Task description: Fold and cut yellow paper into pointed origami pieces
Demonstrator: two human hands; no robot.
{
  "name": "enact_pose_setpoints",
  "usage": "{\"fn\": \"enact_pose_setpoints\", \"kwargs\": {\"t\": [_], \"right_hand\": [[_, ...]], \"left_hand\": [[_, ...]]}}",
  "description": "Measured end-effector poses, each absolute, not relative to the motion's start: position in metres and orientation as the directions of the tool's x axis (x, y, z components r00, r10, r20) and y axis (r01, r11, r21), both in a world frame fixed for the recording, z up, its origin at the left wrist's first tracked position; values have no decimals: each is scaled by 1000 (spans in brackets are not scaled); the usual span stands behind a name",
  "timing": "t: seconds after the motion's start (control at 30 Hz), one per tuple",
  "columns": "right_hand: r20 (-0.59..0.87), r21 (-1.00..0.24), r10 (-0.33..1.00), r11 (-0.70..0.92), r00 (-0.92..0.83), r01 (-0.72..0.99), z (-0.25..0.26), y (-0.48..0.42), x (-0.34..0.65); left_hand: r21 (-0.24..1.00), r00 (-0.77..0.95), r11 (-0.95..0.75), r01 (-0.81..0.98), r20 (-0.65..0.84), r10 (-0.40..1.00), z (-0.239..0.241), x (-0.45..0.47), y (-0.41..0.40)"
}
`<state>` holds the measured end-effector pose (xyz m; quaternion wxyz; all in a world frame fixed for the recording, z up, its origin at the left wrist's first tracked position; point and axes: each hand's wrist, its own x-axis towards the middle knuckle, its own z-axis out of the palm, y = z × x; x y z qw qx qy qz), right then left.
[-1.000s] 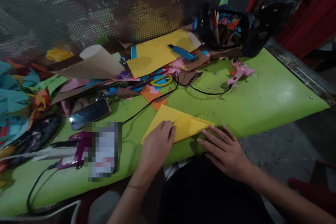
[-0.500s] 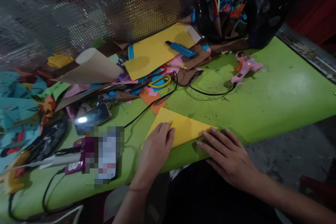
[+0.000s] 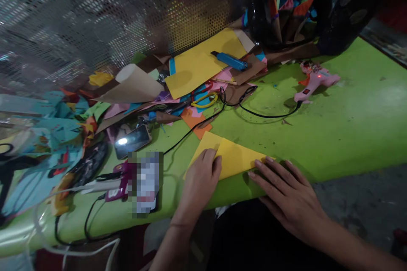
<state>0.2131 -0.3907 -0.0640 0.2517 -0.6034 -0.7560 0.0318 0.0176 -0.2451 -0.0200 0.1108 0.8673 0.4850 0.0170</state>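
A sheet of yellow paper [image 3: 238,159], folded to a triangular shape, lies near the front edge of the green tabletop. My left hand [image 3: 203,173] is on its left part, closed, with the fingers curled and thumb and forefinger together at a raised flap. Part of the paper is hidden beneath that hand. My right hand [image 3: 282,186] lies flat with its fingers stretched out, and its fingertips touch the paper's pointed right end.
A pink glue gun [image 3: 314,84] with a lit red light rests at the right back. A blue cutter [image 3: 230,60] lies on yellow sheets. Yellow-handled scissors [image 3: 205,100], a phone [image 3: 133,142], a purple power strip [image 3: 117,188] and paper scraps crowd the left. A black cord crosses the table.
The view has swung left, so things appear farther right. A flap edge now stands out on the yellow paper beside my left hand. Both hands keep nearly the same places on the paper.
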Motion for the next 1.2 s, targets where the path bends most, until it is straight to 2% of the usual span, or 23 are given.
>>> {"fn": "enact_pose_setpoints", "kwargs": {"t": [0.37, 0.6, 1.2], "right_hand": [[330, -369, 937, 238, -113, 898, -65, -390, 211], [327, -381, 940, 223, -95, 898, -65, -390, 209], [336, -368, 939, 205, -76, 907, -65, -389, 206]], "left_hand": [[200, 463, -432, 879, -143, 875, -17, 22, -246], [249, 409, -360, 899, -186, 893, -15, 24, -246], [274, 425, -365, 890, -207, 881, -13, 23, -244]]}}
